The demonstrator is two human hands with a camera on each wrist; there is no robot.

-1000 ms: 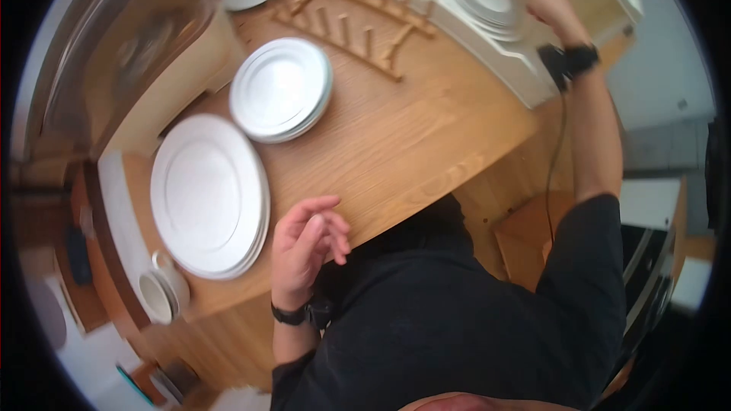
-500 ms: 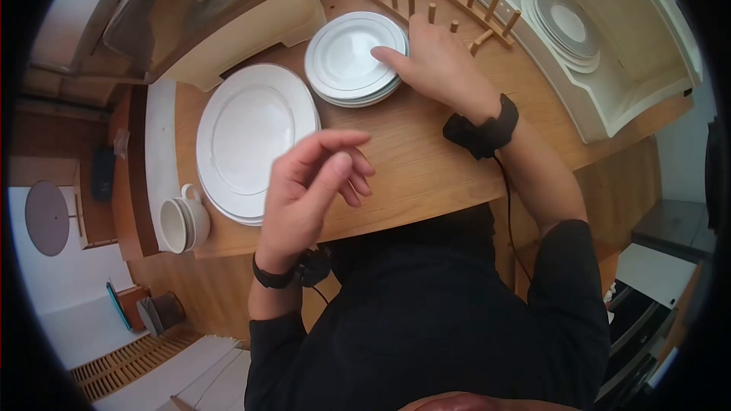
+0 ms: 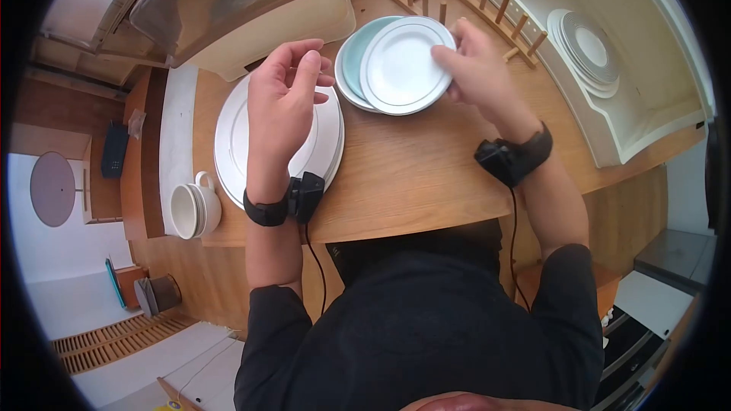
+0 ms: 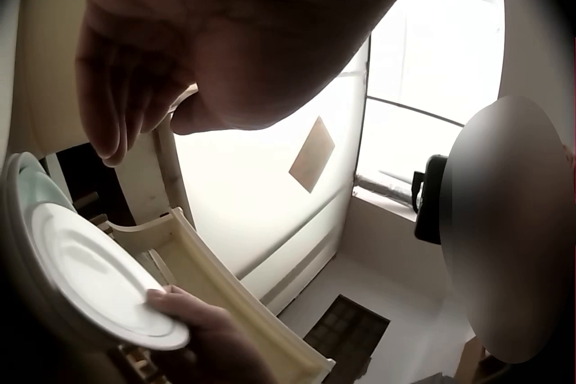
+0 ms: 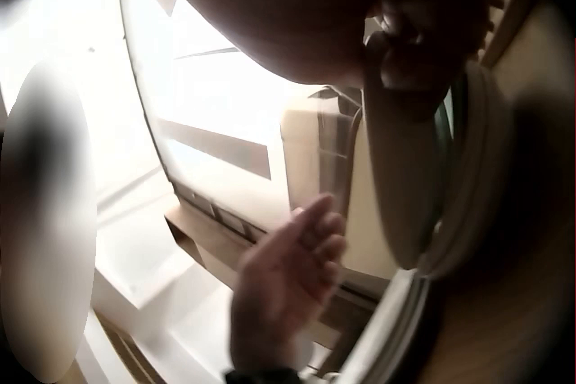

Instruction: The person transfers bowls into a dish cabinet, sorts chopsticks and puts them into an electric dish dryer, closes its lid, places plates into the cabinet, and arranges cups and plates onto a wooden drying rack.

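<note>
My right hand (image 3: 480, 68) pinches the right edge of a small white plate (image 3: 407, 65), thumb on its upper face. Tilted and raised at its right side, that plate overlaps a pale green plate (image 3: 356, 53) and a white plate rim (image 3: 345, 90) beneath. In the left wrist view, the same white plate (image 4: 94, 271) shows the thumb across its rim. My left hand (image 3: 285, 103) holds nothing, its fingers loosely bent above the large white plates (image 3: 327, 144), partly hiding them.
A wooden peg rack (image 3: 487, 14) stands behind the right hand. To its right, a cream shelf unit (image 3: 609, 133) holds a stack of small plates (image 3: 590, 46). Stacked cups (image 3: 194, 209) sit near the left front edge. A box with a clear lid (image 3: 236, 7) stands behind the large plates.
My right hand came from the shelf unit to the small stack and took hold of its top plate, shifting it right and uncovering the green one. My left hand moved forward over the large plates.
</note>
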